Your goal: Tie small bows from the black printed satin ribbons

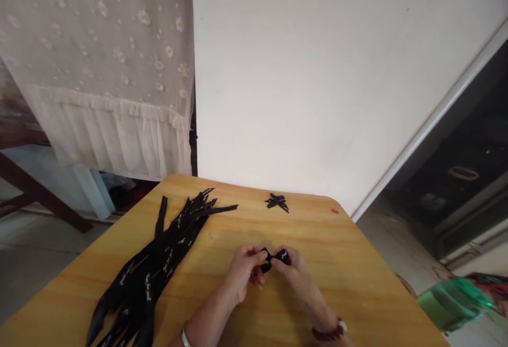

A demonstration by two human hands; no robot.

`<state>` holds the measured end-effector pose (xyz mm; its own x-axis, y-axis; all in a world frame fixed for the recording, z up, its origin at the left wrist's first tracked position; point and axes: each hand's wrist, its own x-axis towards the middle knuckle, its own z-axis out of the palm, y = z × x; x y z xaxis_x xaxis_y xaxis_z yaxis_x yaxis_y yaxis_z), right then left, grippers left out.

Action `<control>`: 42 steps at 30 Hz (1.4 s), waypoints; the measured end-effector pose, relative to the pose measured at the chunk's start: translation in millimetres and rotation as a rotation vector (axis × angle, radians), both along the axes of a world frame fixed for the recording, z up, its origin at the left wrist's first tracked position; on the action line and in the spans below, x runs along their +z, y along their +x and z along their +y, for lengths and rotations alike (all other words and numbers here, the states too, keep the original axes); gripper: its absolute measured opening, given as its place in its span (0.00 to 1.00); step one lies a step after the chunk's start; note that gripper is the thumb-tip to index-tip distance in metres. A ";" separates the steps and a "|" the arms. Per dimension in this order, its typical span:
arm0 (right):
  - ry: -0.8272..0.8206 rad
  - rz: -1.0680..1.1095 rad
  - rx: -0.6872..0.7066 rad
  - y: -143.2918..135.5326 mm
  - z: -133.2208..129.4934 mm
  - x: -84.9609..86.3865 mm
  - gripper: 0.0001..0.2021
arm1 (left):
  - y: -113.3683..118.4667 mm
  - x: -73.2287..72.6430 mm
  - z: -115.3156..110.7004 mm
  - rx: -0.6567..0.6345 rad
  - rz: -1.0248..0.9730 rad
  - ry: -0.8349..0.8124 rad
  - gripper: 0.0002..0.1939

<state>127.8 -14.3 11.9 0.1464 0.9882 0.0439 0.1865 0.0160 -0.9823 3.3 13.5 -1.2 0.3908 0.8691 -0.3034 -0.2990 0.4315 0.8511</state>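
Note:
Between my two hands, over the middle of the table, is a black ribbon (282, 255) with white lettering, bunched into a small bow-like shape. My left hand (249, 266) pinches its left part between thumb and fingers. With thumb and fingers closed, my right hand (291, 265) grips the right loop. The ribbon's centre is partly covered by my fingertips. To the left lies a long pile of black ribbon strips (169, 254) with white script. A finished-looking black ribbon bow (277, 201) rests near the table's far edge.
The wooden table (341, 294) stands against a white panel (317, 72). A small red piece (335, 210) lies near the far right corner. A floral lace curtain (119, 72) hangs at the back left. On the right, a green translucent container (452, 302) sits below table level.

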 end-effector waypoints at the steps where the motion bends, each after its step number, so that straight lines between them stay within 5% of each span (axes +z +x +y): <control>1: -0.009 0.002 0.000 -0.1 -0.2 0.1 0.04 | 0.0 -0.4 0.1 0.008 -0.005 0.010 0.13; 10: -0.044 0.022 -0.048 0.7 0.8 1.5 0.05 | -1.6 -2.8 3.1 0.110 -0.076 0.020 0.12; 16: -0.020 0.057 -0.048 -3.6 -0.9 1.9 0.07 | -0.6 -3.3 0.8 -0.046 -0.118 -0.023 0.10; 23: -0.010 0.224 0.010 -2.4 -2.4 -2.4 0.12 | -0.9 -3.5 0.7 -0.038 -0.199 -0.056 0.11; 29: -0.095 0.318 -0.169 1.9 -3.6 -9.6 0.18 | -1.7 -0.7 1.5 0.007 -0.154 -0.056 0.11; 37: -0.023 0.168 0.029 -3.7 -4.1 1.3 0.14 | -0.3 -4.1 2.8 0.002 -0.032 0.010 0.10; 42: 0.000 0.153 0.040 -3.2 0.4 -1.3 0.11 | 0.6 -2.2 1.2 -0.002 0.005 0.029 0.09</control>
<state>124.6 -14.0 10.5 0.1120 0.9934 0.0240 0.0338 0.0203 -0.9992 3.9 14.7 -3.4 0.3911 0.8766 -0.2804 -0.2936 0.4076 0.8647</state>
